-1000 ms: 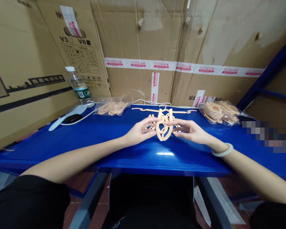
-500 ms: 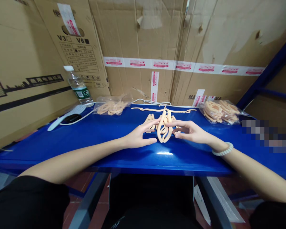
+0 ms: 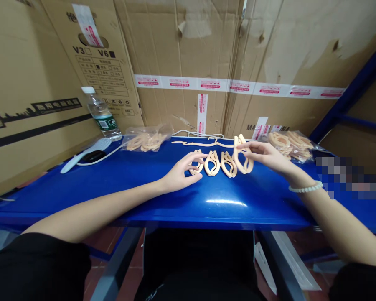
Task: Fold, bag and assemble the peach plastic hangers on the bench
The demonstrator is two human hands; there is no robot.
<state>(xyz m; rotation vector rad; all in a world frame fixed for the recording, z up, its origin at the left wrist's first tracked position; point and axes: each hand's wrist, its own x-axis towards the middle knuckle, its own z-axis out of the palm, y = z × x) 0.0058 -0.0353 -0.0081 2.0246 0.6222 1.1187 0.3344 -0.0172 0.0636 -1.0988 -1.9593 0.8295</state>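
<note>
Between the fingers of my right hand point(image 3: 265, 155) is a folded peach-coloured folding hanger point(image 3: 245, 163), held up over the blue table. Three more folded hangers lie in a row to its left: a right one point(image 3: 228, 165), a middle one point(image 3: 212, 164) and a left one point(image 3: 196, 168). My left hand point(image 3: 184, 171) is open with thumb and fingers apart, its fingers partly covering the leftmost hanger; whether they touch it I cannot tell. Behind the row lies an unfolded hanger point(image 3: 203, 144), its right end hidden by the held one.
A clear bag of peach hangers point(image 3: 148, 140) lies at the back left, another bag point(image 3: 291, 144) at the back right. A water bottle point(image 3: 103, 117), a pale blue hairbrush point(image 3: 86, 154) and a white cable stand left. Cardboard boxes point(image 3: 181, 50) wall the back of the blue table point(image 3: 175, 205).
My right hand has moved right, carrying the folded hanger away from between both hands. My left hand has let go of it and stays about where it was, baring the row of hangers.
</note>
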